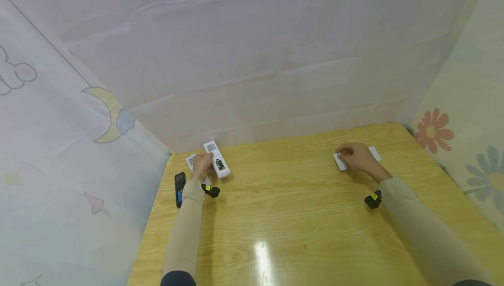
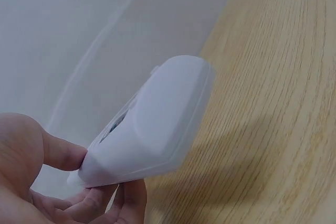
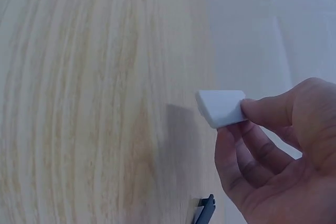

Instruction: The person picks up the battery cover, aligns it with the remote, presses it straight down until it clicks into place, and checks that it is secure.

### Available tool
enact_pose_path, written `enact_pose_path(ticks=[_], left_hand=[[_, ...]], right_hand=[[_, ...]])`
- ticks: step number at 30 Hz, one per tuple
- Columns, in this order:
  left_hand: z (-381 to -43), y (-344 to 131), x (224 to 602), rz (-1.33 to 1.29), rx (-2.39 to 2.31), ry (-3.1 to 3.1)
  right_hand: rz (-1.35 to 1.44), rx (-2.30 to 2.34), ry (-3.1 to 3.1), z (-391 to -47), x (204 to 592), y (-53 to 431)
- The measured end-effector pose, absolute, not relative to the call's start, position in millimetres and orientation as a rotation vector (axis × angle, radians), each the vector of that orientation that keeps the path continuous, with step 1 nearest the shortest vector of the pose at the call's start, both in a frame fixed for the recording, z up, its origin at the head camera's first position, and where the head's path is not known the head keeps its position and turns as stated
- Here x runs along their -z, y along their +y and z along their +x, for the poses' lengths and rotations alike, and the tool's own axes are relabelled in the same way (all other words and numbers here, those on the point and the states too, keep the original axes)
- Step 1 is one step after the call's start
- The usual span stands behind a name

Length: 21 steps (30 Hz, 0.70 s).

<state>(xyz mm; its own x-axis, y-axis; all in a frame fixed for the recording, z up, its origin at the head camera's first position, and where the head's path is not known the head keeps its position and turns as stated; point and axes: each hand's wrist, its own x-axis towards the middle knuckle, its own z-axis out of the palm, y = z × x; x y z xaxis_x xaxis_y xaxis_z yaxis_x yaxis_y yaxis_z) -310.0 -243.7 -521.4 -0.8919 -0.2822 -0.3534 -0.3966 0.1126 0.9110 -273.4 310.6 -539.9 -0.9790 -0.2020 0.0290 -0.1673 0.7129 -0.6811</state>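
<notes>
My left hand [image 1: 202, 166] grips a white remote control [image 1: 218, 163] by its side, thumb on one face and fingers beneath. Its back has an uncovered battery compartment with dark contents. In the left wrist view, the rounded end of that remote [image 2: 168, 111] tilts above the table. Over at the right, my right hand [image 1: 357, 158] pinches a small white battery cover [image 3: 223, 106] between thumb and fingers, off the tabletop. A second white remote [image 1: 190, 160] lies partly hidden behind the left hand. Beside it is a black remote [image 1: 180, 183] with a blue battery showing.
Another white piece [image 1: 375, 153] lies just beyond the right hand. A small dark piece [image 3: 206, 211] shows at the bottom of the right wrist view. The wooden table [image 1: 283, 198] meets a pale covered wall [image 1: 256, 80] at its back edge.
</notes>
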Motion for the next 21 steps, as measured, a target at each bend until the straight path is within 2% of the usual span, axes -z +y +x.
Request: enact_pose_path(ticks=[21], left_hand=[[-306.9, -241.2, 517.9, -0.594, -1.990, 2.199]], right_hand=[[-0.242, 1.357, 2.702, -270.0, 526.5, 309.3]])
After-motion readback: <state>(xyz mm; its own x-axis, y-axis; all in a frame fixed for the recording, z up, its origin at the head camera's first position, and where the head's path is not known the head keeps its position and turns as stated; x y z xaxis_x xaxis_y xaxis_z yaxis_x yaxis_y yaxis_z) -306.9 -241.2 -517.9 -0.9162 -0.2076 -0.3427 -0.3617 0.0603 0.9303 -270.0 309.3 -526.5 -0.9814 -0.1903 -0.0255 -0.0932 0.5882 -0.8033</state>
